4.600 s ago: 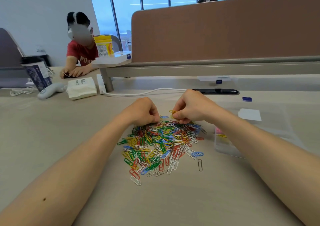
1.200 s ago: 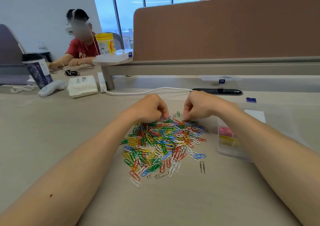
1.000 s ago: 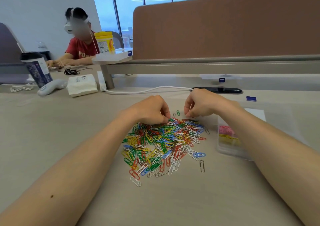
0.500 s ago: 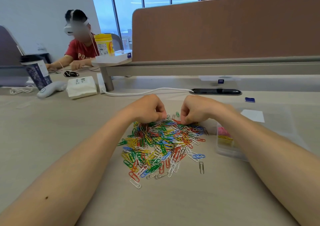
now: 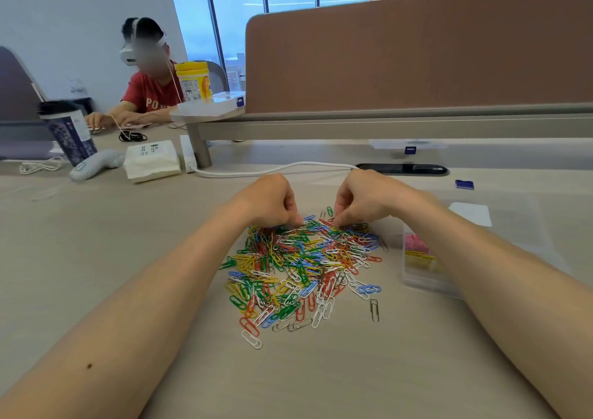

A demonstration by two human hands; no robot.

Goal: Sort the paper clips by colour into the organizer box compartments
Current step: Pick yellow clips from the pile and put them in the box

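- the desk (image 5: 96, 258) is carrying everything, and the sorting is happening near its middle.
- the paper clips (image 5: 301, 271) are lying in one loose, mixed heap between the forearms, with red, green, yellow, blue and white tangled together. each clip is best lifted slowly and straight up, so hooked neighbours are dropping off.
- the organizer box (image 5: 417, 282) is sitting just right of the heap, partly hidden by the right forearm. pink clips (image 5: 415, 243) and yellow clips (image 5: 417, 256) are already lying inside it.
- the left hand (image 5: 266, 203) and right hand (image 5: 365, 198) are working close together at the heap's far edge, fingers curled down into it. whether either grip is pinching a clip, i cannot tell.
- a lone silver clip (image 5: 374, 310) is lying apart at the near right, likely an easy pick.
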